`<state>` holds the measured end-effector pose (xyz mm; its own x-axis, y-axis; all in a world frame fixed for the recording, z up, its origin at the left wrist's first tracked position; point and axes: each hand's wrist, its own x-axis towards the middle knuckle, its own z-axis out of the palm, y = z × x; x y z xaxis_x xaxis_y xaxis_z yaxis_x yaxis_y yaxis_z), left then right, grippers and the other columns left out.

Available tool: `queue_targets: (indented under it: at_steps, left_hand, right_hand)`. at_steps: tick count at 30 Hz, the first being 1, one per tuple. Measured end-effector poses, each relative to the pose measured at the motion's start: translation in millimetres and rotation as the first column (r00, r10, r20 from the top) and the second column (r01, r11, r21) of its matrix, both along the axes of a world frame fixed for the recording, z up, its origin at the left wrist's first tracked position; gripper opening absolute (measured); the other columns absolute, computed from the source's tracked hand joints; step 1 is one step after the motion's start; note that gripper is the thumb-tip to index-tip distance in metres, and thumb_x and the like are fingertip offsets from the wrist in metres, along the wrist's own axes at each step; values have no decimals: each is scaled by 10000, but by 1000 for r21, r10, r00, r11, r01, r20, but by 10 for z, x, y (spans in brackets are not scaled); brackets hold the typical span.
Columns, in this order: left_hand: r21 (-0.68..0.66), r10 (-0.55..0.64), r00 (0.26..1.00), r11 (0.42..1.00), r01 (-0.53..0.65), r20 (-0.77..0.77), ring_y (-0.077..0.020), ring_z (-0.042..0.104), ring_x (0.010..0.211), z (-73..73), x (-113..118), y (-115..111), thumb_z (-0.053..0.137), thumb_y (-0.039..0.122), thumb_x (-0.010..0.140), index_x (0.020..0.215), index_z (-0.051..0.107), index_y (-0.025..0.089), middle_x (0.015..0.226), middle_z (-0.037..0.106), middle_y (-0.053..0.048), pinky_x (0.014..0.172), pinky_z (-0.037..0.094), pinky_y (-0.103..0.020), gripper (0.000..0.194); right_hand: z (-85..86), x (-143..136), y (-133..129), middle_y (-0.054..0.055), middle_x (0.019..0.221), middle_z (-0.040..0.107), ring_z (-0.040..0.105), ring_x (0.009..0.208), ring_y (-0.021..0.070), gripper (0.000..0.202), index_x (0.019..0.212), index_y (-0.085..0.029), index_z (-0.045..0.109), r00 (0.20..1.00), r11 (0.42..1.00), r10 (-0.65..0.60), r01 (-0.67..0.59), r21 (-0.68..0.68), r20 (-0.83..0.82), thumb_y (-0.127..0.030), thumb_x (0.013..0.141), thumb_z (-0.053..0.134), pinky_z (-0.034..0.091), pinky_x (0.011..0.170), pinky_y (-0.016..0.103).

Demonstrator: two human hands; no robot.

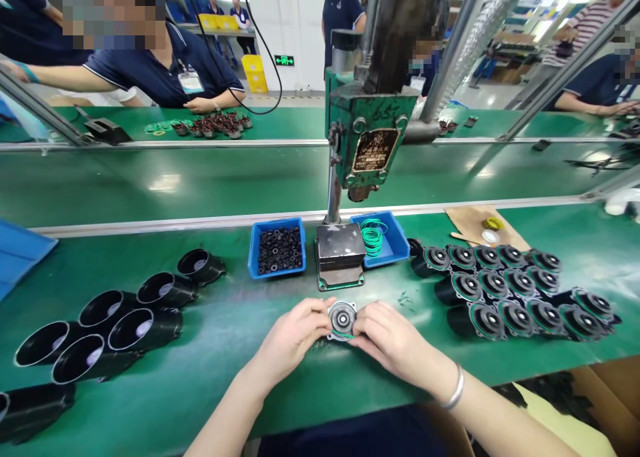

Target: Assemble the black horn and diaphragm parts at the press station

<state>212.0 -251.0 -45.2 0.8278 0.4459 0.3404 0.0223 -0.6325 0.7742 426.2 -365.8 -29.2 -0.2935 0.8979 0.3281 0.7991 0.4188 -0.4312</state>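
Observation:
A round black motor housing (343, 318) with a silvery flange stands on the green table in front of me, its end face up. My left hand (303, 330) grips its left edge between bent thumb and fingers. My right hand (384, 333) is closed at the opposite edge, fingertips pressed to the rim. A thin green sealing ring shows along the lower right of the rim by those fingers; the rest of it is hard to make out. Just behind stands the press's black block (342, 245), below the green press head (373, 137).
A blue bin (253, 253) holds small black rubber parts; another blue bin (400, 240) holds green rings (373, 237). Similar housings (520, 317) stand in rows at right; open black cylinders (145, 330) lie at left. Cardboard (510, 227) carries a small tin. A co-worker (165, 70) sits opposite.

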Motion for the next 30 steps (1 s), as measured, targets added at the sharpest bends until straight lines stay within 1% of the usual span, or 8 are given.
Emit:
queue_targets:
  at_steps: [3, 5, 10, 13, 16, 25, 28, 30]
  left_hand:
    - [-47, -78, 996, 996, 76, -40, -231, 505, 1340, 15, -45, -21, 484, 96, 966, 995, 660, 234, 1086, 590, -60, 1034, 496, -301, 226]
    - [-59, -54, 998, 997, 52, -32, -250, 474, 1362, -35, -63, -55, 539, 144, 954, 1118, 650, 284, 1211, 544, -68, 1092, 458, -366, 243]
    - [-186, 106, 993, 976, -115, -58, -304, 432, 1382, -267, -22, -154, 657, 253, 893, 1509, 220, 377, 1507, 305, -119, 1145, 392, -511, 765]
    - [-227, 96, 994, 968, -106, -56, -287, 429, 1389, -353, 23, -193, 588, 226, 924, 1521, 132, 402, 1544, 240, -99, 1152, 391, -500, 771]
    - [-225, 105, 992, 967, -119, -75, -285, 421, 1398, -360, 38, -214, 577, 239, 929, 1523, 115, 398, 1549, 231, -88, 1165, 379, -486, 769]
    - [-162, 28, 984, 985, -57, -176, -278, 513, 1329, -356, 44, -248, 449, 237, 980, 1516, 134, 389, 1542, 252, -105, 1102, 469, -462, 640]
    - [-138, 24, 980, 989, -52, -199, -283, 530, 1311, -384, 51, -239, 451, 244, 978, 1517, 131, 385, 1544, 267, -112, 1078, 494, -455, 643]
    - [-135, 34, 980, 989, -61, -198, -280, 538, 1303, -388, 58, -227, 456, 251, 976, 1517, 139, 380, 1541, 278, -110, 1070, 505, -439, 640]
  right_hand:
    - [-55, -65, -65, 53, 861, 616, 534, 793, 171, 65, 1013, -152, 554, 1000, 993, 1, -4, 116, 23, -132, 966, 515, 447, 727, 320]
    - [-50, -79, -83, 61, 888, 620, 541, 814, 175, 127, 1066, -154, 561, 1000, 989, 9, -12, 149, 19, -111, 951, 526, 459, 729, 322]
    - [-19, -160, -21, 158, 1205, 568, 519, 1145, 248, 383, 1257, -135, 493, 992, 986, -81, 93, 138, -92, -233, 906, 609, 479, 975, 424]
    - [-34, -244, 32, 190, 1308, 525, 482, 1219, 271, 468, 1317, -97, 457, 995, 991, -100, 100, 92, -11, -299, 918, 593, 459, 1037, 436]
    - [-23, -198, 15, 154, 1222, 578, 532, 1125, 259, 341, 1236, -139, 536, 981, 987, -155, 148, 66, 116, -278, 926, 566, 495, 970, 432]
    - [185, 906, -391, 127, 1241, 615, 512, 1288, 281, 277, 1182, -153, 568, 769, 892, -440, 433, 129, 463, -113, 912, 522, 370, 1124, 540]
    - [346, 1097, -443, 118, 1284, 597, 396, 1394, 321, 270, 1170, -172, 582, 778, 914, -387, 394, 95, 495, -159, 899, 578, 356, 1114, 583]
    - [534, 1192, -358, 132, 1296, 584, 444, 1348, 330, 238, 1140, -174, 598, 812, 931, -354, 351, 96, 465, -227, 908, 597, 405, 1070, 565]
